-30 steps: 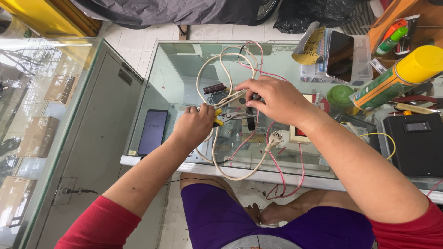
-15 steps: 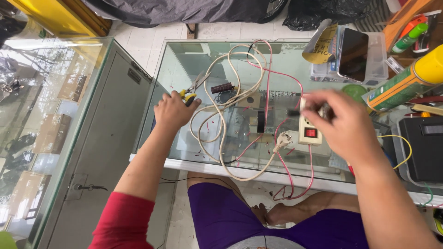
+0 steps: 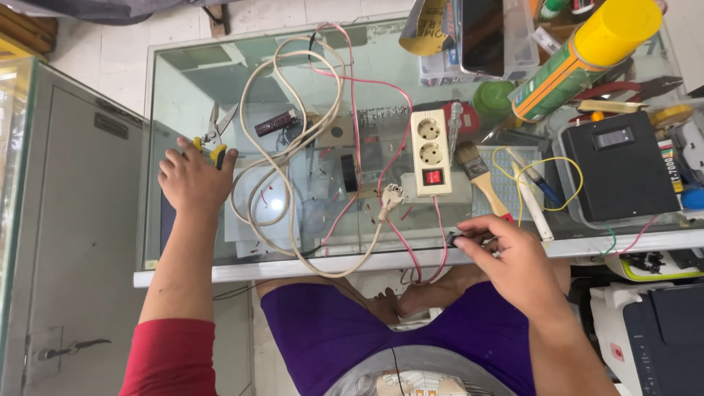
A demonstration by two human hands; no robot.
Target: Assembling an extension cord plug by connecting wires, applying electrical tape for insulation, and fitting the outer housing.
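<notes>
My left hand (image 3: 192,182) rests on the glass table (image 3: 183,81) at the left, its fingers on the yellow handles of a pair of pliers (image 3: 213,139) lying there. At the table's front edge my right hand (image 3: 513,258) pinches a small black part (image 3: 456,238) between thumb and fingers. A cream power strip (image 3: 430,150) with a red switch lies between the hands. A coiled cream cable (image 3: 282,169) ends in a white plug (image 3: 392,196), and pink wires (image 3: 381,95) loop over it.
A paintbrush (image 3: 480,176), a black box (image 3: 623,161), a green-and-yellow spray can (image 3: 587,55), a yellow wire loop (image 3: 550,176) and a clear bin holding a phone (image 3: 484,33) crowd the right side. A grey cabinet (image 3: 73,220) stands to the left. A printer (image 3: 660,337) sits low right.
My left hand moved left with the pliers and set them down on the glass. My right hand drew back from the middle to the table's front edge.
</notes>
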